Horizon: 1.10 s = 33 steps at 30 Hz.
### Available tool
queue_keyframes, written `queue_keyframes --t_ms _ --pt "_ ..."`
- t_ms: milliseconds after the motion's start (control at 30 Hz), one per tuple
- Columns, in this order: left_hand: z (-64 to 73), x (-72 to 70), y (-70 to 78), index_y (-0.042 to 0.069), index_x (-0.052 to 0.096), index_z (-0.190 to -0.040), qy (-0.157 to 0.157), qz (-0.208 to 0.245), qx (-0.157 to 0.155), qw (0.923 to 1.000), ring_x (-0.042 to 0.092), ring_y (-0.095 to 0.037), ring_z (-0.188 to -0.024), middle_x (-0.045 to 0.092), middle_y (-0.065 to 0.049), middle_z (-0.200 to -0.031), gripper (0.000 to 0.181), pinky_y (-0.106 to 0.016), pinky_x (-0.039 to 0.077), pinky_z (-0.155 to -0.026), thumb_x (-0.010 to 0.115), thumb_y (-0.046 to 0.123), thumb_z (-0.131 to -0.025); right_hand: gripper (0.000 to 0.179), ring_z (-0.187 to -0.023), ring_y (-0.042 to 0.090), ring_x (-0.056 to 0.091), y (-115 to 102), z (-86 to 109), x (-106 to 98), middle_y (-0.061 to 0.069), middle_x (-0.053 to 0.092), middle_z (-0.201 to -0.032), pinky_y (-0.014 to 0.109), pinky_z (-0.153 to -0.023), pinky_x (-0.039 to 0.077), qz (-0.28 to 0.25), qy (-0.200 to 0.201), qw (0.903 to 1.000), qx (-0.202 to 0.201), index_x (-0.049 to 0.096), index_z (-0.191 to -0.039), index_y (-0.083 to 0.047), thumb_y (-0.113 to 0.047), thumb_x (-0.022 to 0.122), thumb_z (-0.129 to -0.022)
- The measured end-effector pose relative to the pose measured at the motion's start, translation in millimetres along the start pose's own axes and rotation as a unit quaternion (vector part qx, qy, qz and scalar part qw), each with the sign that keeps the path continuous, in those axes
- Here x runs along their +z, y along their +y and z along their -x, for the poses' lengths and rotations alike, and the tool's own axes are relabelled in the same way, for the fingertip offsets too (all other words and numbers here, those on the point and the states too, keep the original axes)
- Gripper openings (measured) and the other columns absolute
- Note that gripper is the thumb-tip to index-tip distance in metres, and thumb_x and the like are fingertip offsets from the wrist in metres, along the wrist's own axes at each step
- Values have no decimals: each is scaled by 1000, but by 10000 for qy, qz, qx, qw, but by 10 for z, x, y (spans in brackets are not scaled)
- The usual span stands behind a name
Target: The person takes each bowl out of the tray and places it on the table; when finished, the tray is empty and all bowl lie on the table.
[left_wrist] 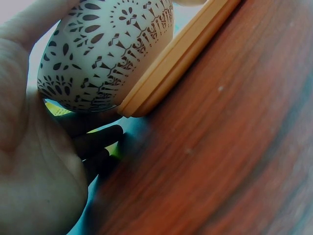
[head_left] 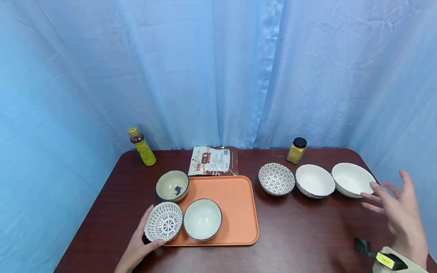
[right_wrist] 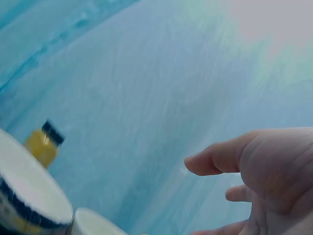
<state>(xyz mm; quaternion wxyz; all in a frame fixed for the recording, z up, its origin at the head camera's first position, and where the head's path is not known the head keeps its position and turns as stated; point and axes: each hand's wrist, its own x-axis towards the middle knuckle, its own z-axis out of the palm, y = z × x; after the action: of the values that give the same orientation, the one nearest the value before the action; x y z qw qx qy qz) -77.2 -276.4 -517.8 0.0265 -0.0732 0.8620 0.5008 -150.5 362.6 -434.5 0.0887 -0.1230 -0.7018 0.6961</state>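
My left hand [head_left: 139, 242] grips a white bowl with a dark leaf-like pattern [head_left: 164, 222], the thumb at its near rim and the fingers around its left side. In the left wrist view the bowl's patterned outside [left_wrist: 110, 54] sits at the edge of the orange tray [left_wrist: 166, 63]. To its right on the tray stands a plain pale bowl [head_left: 203, 220], and behind it a speckled bowl with a blue motif [head_left: 172, 185]. My right hand [head_left: 401, 212] holds nothing, its fingers spread beside the white stacked bowls [head_left: 353, 178].
Right of the tray stand a grey-patterned bowl [head_left: 276, 179] and a white bowl with a dark rim [head_left: 315, 180]. Along the back are a yellow jar with a black lid [head_left: 296, 151], a food packet [head_left: 213, 161] and a green-labelled bottle [head_left: 142, 147]. Blue curtains [head_left: 218, 76] hang behind the table.
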Motion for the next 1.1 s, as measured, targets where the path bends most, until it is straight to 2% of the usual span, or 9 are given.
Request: queue_keyframes --t_ms 233,533,600,667,767,833,900,967,1100 --pt "-6 4 -5 22 13 -162 20 89 49 9999 21 -35 -149 17 -11 -169 111 -66 20 -116 83 21 -77 91 -77 9 76 -254 155 133 -2 0 -170 29 -59 60 -990 -780 9893 -742 -8 -160 -36 2 49 -101" --pt "-2 -5 -29 21 13 -162 1 52 143 9999 22 -34 -148 17 -11 -169 110 -65 22 -115 83 20 -78 87 -86 10 76 -439 286 516 -6 37 -146 29 -64 61 -981 -1547 9737 -1351 -2 -162 -27 11 45 -99" --pt "-1 -5 -26 22 13 -163 -3 45 147 9999 22 -33 -148 17 -12 -169 110 -66 22 -115 83 20 -78 85 -87 11 76 -468 329 614 -6 40 -142 29 -65 61 -874 -1718 9699 -1488 2 -162 -25 12 45 -99" --pt "5 -4 -26 22 13 -162 11 50 177 9998 22 -22 -150 17 -11 -169 109 -64 22 -115 82 21 -79 84 -89 10 76 -501 372 723 -4 40 -143 29 -66 61 -721 -1889 9657 -1628 6 -162 -24 13 45 -98" --pt "26 -2 -41 22 14 -162 78 3 314 9995 19 8 -144 19 -11 -169 108 -33 22 -120 82 20 -78 83 -92 8 75 -540 440 901 -3 40 -145 27 -68 60 -345 -2063 9611 -1805 11 -162 -24 13 48 -97" --pt "40 0 -54 20 15 -162 124 -14 468 9988 17 25 -133 20 -12 -168 107 -11 19 -111 82 18 -78 83 -93 6 74 -560 485 1022 -5 40 -146 27 -68 60 -73 -2172 9573 -1904 12 -162 -24 12 50 -97" --pt "49 3 -65 19 16 -162 159 -45 591 9981 16 32 -126 21 -13 -168 107 3 15 -96 82 18 -78 84 -93 4 73 -576 535 1141 -9 40 -145 27 -68 60 265 -2250 9532 -2001 13 -162 -24 12 51 -96" --pt "51 4 -64 18 16 -162 160 -46 628 9979 15 33 -125 21 -14 -168 107 5 13 -94 82 17 -78 84 -93 3 73 -597 591 1255 -7 40 -146 28 -68 60 633 -2314 9481 -2088 12 -162 -24 10 53 -97" --pt "42 2 -39 21 15 -162 130 -71 458 9988 15 32 -125 20 -11 -168 107 1 16 -98 82 20 -79 83 -93 0 71 -637 706 1474 13 39 -155 29 -69 61 1356 -2383 9388 -2086 13 -162 -29 1 57 -98"
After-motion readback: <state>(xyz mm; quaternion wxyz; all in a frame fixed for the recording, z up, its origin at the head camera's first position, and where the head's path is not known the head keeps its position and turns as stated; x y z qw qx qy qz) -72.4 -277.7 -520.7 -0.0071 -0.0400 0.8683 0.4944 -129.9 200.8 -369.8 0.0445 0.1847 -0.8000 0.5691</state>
